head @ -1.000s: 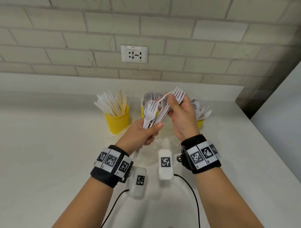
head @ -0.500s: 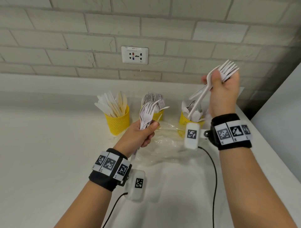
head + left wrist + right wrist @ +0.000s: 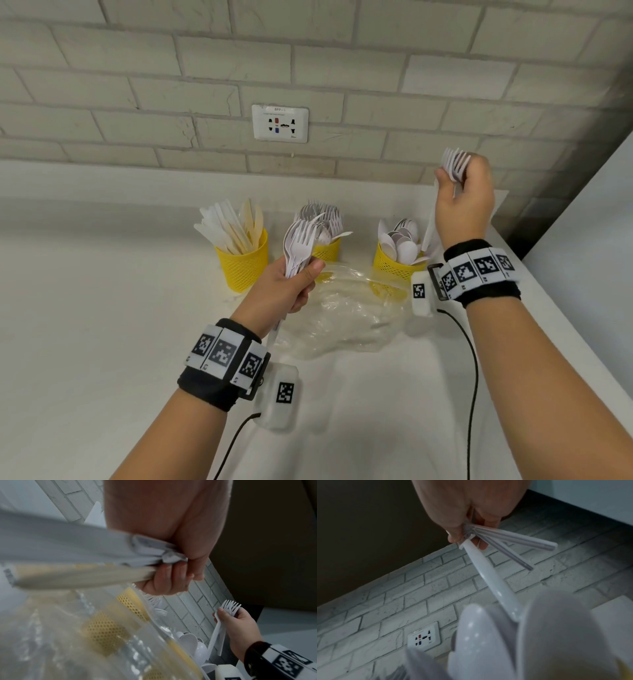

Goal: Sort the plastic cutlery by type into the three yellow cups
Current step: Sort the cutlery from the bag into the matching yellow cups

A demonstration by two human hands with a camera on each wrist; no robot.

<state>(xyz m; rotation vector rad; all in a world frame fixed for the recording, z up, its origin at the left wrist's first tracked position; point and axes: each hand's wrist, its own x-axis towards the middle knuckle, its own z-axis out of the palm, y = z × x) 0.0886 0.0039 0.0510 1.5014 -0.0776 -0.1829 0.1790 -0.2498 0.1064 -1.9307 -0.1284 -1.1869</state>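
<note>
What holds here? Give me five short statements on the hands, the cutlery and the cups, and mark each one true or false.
1. The left hand holds a bunch of forks. True.
2. The right hand is empty. False: it grips a few forks, raised above the spoon cup.
3. The left cup holds knives. True.
4. The middle cup is empty. False: it is full of forks.
5. A clear plastic bag lies on the counter in front of the cups. True.
</note>
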